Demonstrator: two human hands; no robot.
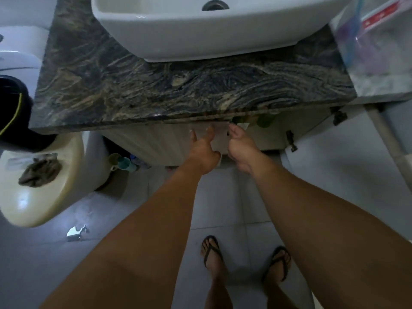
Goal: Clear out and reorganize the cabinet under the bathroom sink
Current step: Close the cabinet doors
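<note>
Pale, translucent plastic, seemingly a flat packet or sheet [219, 139], was held between both hands right at the mouth of the cabinet [156, 141] under the sink [178, 36]. The left hand [204, 150] lay against its left side with fingers extended upward and the thumb tucked at its lower edge; the right hand [239, 148] had its fingers curled round the right edge, pinching it. What the item really was could not be made out.

The left cabinet door was closed, the right door [385, 134] swung wide open, and green shapes, probably bottles [265, 119], showed just inside, tucked beneath the lip of the dark veined stone tabletop [156, 85].

In my judgement, the step in hand was drawing this item out of the opening or setting it in. To do it well, the person would have needed to bend lower, since the stone overhang hid most of the interior. Keeping the sheet flat and level, with both hands sharing the load, would avoid snagging the door edge or knocking the bottles behind. Cups [122, 163] stood on the floor [234, 208] beside the toilet [44, 186], so the feet needed care.
</note>
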